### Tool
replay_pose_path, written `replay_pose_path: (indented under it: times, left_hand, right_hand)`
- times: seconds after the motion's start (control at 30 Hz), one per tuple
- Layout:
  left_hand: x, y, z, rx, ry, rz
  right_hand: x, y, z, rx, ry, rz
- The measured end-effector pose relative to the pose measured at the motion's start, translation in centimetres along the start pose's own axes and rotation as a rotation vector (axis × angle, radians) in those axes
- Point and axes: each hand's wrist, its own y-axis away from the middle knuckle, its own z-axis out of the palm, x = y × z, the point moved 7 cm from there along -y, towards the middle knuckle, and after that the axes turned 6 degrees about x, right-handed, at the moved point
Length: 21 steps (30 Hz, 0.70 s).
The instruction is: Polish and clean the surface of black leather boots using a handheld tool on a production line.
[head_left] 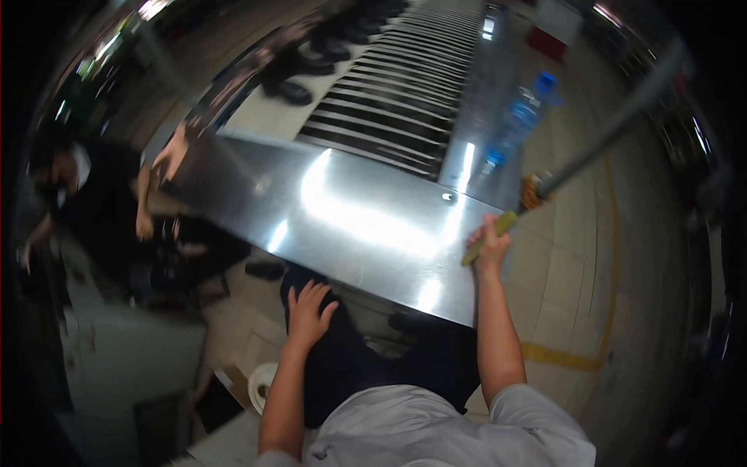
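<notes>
Right hand [490,247] is seen closed around the yellow-green handle [484,240] of a long pole [599,148], at about 4 o'clock from the middle of the steel bench [350,210], over its near right edge. Left hand [310,311] is laid flat, fingers spread, on the dark trousers [342,366] at 6 o'clock; nothing is held in it. The two hands are well apart.

Pole: long axis runs from the grip up toward 2 o'clock, past an orange collar [531,192] just above the hand, and on as a grey shaft toward the upper right rim. The far end cannot be made out; the frame is blurred there. The butt of the handle points down toward 7 o'clock.

Judgement on handling: with only one hand at the very end of so long a shaft, the far end would be expected to swing widely. A steadier hold is judged likely if the wrist is kept in line with the shaft and the pole is kept off the bench edge.

Nearby: a blue-capped water bottle [520,124] lies at 1 o'clock on the bench's side strip. Another person [93,210] in dark clothes is seen at 9 o'clock, one hand at the bench corner.
</notes>
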Motion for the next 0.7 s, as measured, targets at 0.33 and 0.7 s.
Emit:
replay_pose_path:
  times: [0.33, 0.7]
  left_hand:
    - [-1.8, 0.5, -1.4, 0.216, 0.149, -0.063]
    - [-4.9, -6.0, -8.2, 0.604, 0.665, -0.393]
  right_hand:
    - [1.7, 4.2, 11.2, 0.014, 0.472, -0.246]
    - [8.3, 4.8, 28.4, -0.452, 0.491, -0.177]
